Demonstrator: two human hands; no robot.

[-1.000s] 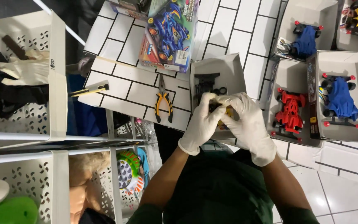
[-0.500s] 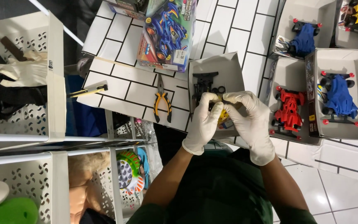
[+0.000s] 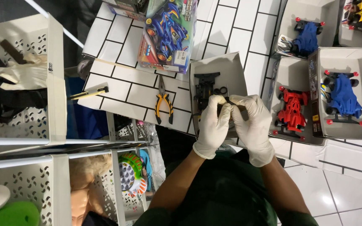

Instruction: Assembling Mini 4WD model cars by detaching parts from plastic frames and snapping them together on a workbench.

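Two gloved hands meet over a grey box (image 3: pixel 235 67) at the centre of the view: the left hand (image 3: pixel 214 123) and the right hand (image 3: pixel 250 121) both pinch a small dark part (image 3: pixel 232 102), fingers narrow. Just at 12 o'clock of it, a black car chassis (image 3: pixel 205 86) lies in the box. This looks like a fitting step; the next move likely calls for lining the part up carefully. Pliers (image 3: pixel 163 102) lie at 9 o'clock on the white tiled surface (image 3: pixel 122 90); a red toy car (image 3: pixel 292 111) sits at 3 o'clock.

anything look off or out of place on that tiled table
One thing: the yellow-handled pliers lie loose on the tiled table, while the toy cars sit in boxes. Both gloved hands grip a small dark part.
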